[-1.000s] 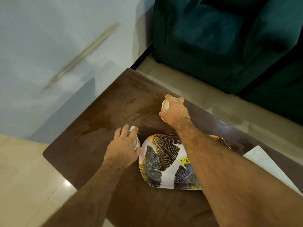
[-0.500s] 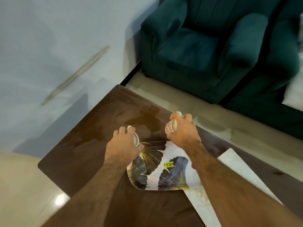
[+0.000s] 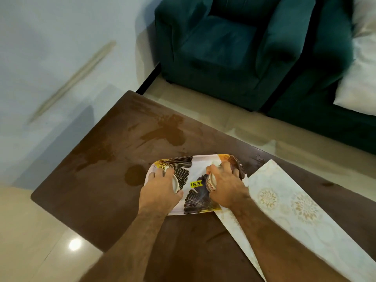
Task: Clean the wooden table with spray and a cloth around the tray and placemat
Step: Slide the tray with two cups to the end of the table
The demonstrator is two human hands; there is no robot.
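Table (image 3: 97,192): tray (image 3: 200,166) (patterned) under both hands.

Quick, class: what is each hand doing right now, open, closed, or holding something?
Left hand: closed on a small white cup over the tray.
Right hand: closed on a patterned cup over the tray.

bare forearms, no sleeves, hairy arms
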